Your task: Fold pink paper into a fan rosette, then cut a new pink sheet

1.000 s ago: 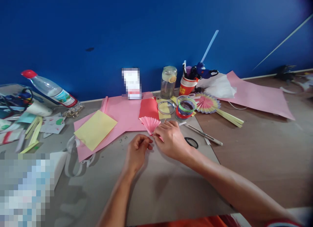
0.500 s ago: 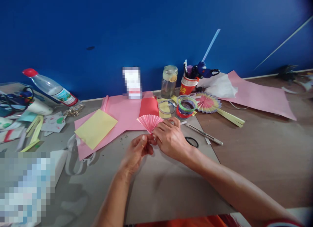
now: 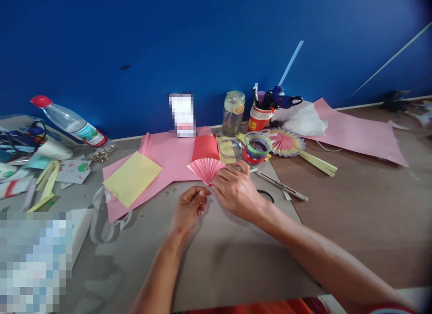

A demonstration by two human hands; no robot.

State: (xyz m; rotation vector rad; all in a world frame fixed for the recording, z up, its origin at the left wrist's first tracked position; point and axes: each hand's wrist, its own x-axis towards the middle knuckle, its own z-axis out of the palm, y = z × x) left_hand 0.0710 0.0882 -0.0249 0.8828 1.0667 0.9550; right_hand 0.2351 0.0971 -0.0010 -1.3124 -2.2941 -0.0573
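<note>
A pleated pink paper fan (image 3: pixel 206 170) is spread out in front of me, its folds meeting at a narrow lower tip. My right hand (image 3: pixel 234 183) grips the fan at its right side and base, with the fingers curled over it. Just below and left of that tip, my left hand (image 3: pixel 194 201) is closed in a pinch, thumb against forefinger. Whatever lies between those fingertips, if anything, is too small to make out. Behind the fan lies red paper (image 3: pixel 205 147) on a large pink sheet (image 3: pixel 168 156).
A yellow sheet (image 3: pixel 133 179) lies left. Tape rolls (image 3: pixel 257 147), a finished-looking pink-and-yellow rosette (image 3: pixel 286 142), a utility knife (image 3: pixel 281 185) and a black ring (image 3: pixel 266 196) are right. Behind stand a clear bottle (image 3: pixel 232 116), a red cup (image 3: pixel 259 118) of tools and a blue wall (image 3: pixel 216 43).
My left hand has drawn slightly away from the fan's lower tip, down and left, its fingers closing together. My right hand stays on the fan, which has barely shifted.
</note>
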